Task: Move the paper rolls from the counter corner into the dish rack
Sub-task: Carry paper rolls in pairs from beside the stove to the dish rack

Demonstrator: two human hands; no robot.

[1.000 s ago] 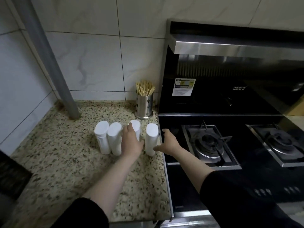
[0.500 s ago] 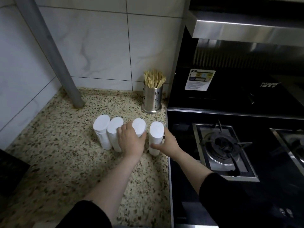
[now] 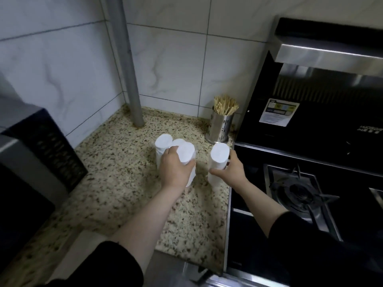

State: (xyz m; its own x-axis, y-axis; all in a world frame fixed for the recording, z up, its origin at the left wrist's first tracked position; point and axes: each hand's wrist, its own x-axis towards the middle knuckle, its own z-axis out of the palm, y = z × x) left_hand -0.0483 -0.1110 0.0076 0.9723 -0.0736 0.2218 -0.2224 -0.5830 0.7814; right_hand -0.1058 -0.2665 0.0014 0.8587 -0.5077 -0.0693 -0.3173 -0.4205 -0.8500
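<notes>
Several white paper rolls stand on the speckled granite counter (image 3: 116,183). My left hand (image 3: 175,169) is closed around one roll (image 3: 187,154), which is tilted and lifted toward me. Behind it two more rolls stand upright: one (image 3: 163,142) at the left and another (image 3: 177,142) mostly hidden. My right hand (image 3: 232,172) grips a separate roll (image 3: 218,160) near the counter's right edge, beside the stove. No dish rack is visible.
A steel holder with wooden sticks (image 3: 220,125) stands behind the rolls. A grey pipe (image 3: 129,79) rises from the corner. A black gas stove (image 3: 300,193) and hood (image 3: 329,54) lie to the right. A dark appliance (image 3: 37,162) sits at the left.
Both hands have closed on rolls and lifted them. The left roll now tilts toward me and the right roll has come away from the row. The camera turned left.
</notes>
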